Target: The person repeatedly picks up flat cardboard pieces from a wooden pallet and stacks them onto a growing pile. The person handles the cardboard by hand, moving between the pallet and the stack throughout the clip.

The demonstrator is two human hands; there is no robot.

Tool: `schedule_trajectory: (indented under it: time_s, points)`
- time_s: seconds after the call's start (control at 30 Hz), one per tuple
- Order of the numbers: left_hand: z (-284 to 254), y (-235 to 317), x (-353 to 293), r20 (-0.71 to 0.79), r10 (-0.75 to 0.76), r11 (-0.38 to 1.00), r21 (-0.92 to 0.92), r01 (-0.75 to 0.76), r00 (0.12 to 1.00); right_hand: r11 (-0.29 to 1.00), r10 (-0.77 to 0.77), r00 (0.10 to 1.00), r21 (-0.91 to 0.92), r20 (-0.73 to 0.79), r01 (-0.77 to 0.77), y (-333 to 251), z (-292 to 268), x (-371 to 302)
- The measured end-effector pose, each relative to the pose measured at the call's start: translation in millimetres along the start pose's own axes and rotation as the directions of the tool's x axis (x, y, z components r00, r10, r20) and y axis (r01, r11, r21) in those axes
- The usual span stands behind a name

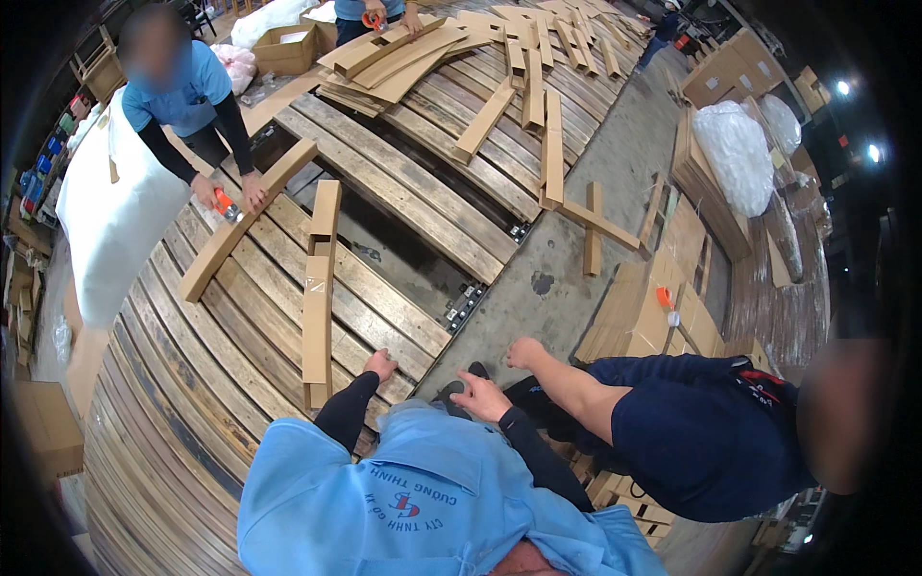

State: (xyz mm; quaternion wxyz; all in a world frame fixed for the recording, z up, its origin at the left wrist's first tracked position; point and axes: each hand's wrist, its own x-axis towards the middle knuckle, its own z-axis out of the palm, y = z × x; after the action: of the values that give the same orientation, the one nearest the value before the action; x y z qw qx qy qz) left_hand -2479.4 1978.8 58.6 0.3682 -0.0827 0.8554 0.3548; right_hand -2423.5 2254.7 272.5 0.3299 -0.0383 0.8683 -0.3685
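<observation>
My left hand (380,366) hangs above the wooden slats, its fingers curled in and nothing seen in them. Just to its left lies a long cardboard box tube (317,317), its near and far ends partly open, with clear tape across its middle. My right hand (482,396) is held in front of my body over the platform's edge, fingers apart and holding nothing. Across the slats, a person in a light blue shirt presses an orange tape dispenser (228,205) against another long cardboard tube (250,221), steadying it with the other hand.
The slatted wooden platform (206,350) has a gap with metal fittings across it. A person in a dark shirt (706,432) stands close on my right, a bare forearm reaching toward me. Cardboard tubes (533,86) lie farther off. Stacked flat cardboard (624,307) stands right, below another orange tape dispenser (665,299).
</observation>
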Motion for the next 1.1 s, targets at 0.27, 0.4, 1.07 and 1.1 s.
schedule_trajectory:
  time_s: [0.27, 0.4, 1.07, 1.1]
  points:
    - [13, -10, 9, -0.142, 0.005, 1.0, -0.03, -0.009, 0.99, 1.0, 0.002, 0.999, 0.0, 0.048, -0.002, -21, -12, 8]
    - [8, -8, -2, -0.047, -0.057, 0.998, -0.001, 0.057, 0.997, 1.0, 0.004, 1.0, -0.006, 0.009, -0.004, -7, -13, 13]
    - [4, 7, 6, -0.057, -0.079, 0.997, -0.006, 0.079, 0.995, 1.0, 0.013, 1.0, 0.02, 0.025, -0.014, 2, -24, 27]
    - [5, 9, 7, -0.087, -0.064, 0.998, -0.006, 0.064, 0.994, 1.0, 0.011, 1.0, 0.021, 0.025, -0.012, 3, -25, 27]
